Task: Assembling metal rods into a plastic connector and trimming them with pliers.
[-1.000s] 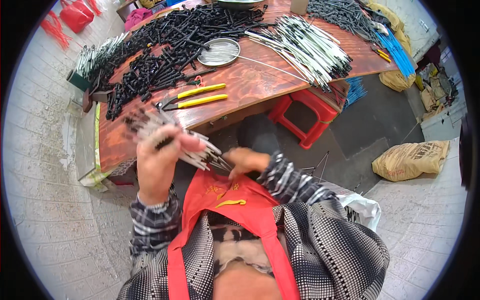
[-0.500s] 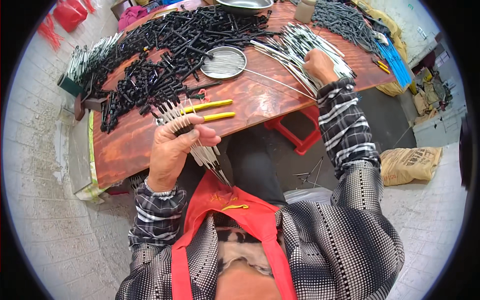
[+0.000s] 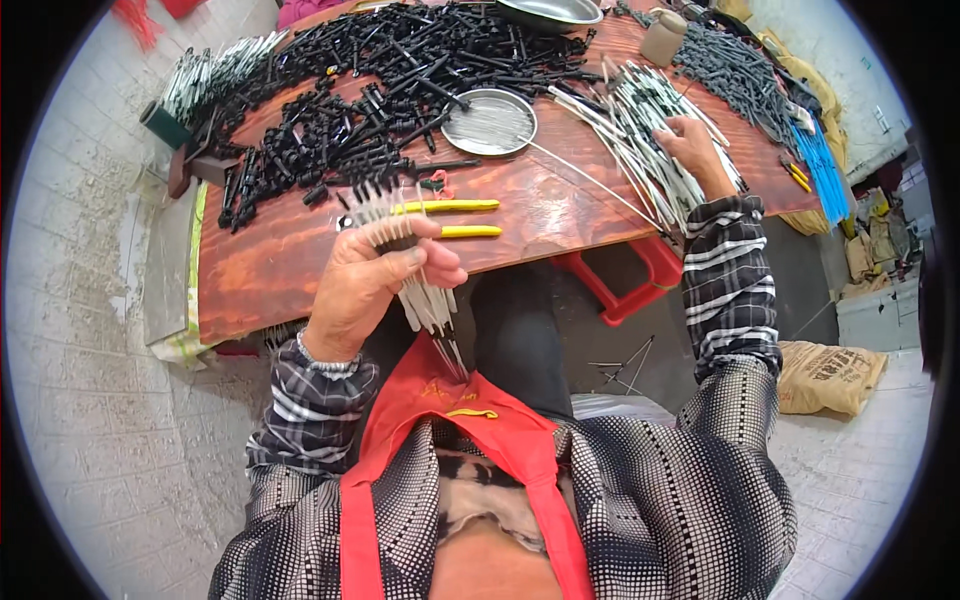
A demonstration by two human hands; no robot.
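My left hand (image 3: pixel 365 285) is closed around a bundle of thin white rods with black ends (image 3: pixel 430 305), held above my lap just off the table's near edge. The rods' black tips stick out above the fingers, and the lower ends point down toward the red apron (image 3: pixel 410 395). Over at the right, my right hand (image 3: pixel 695 155) rests on a loose pile of similar white rods (image 3: pixel 620 125), its fingers curled in among them. What those fingertips grip is hidden. Pliers with yellow handles (image 3: pixel 460 206) lie on the table just beyond the left hand.
A large heap of black plastic parts (image 3: pixel 350 130) covers the table's far left. Next to it sits a round metal dish (image 3: pixel 447 128) of thin pins. Grey parts (image 3: pixel 735 85), a jar (image 3: pixel 663 38) and blue strips (image 3: pixel 820 175) lie at the far right. A red stool (image 3: pixel 625 305) stands under the table.
My right hand has uncurled somewhat and shifted over the pile of white rods. The left hand keeps its bundle, and the whole view has shifted slightly.
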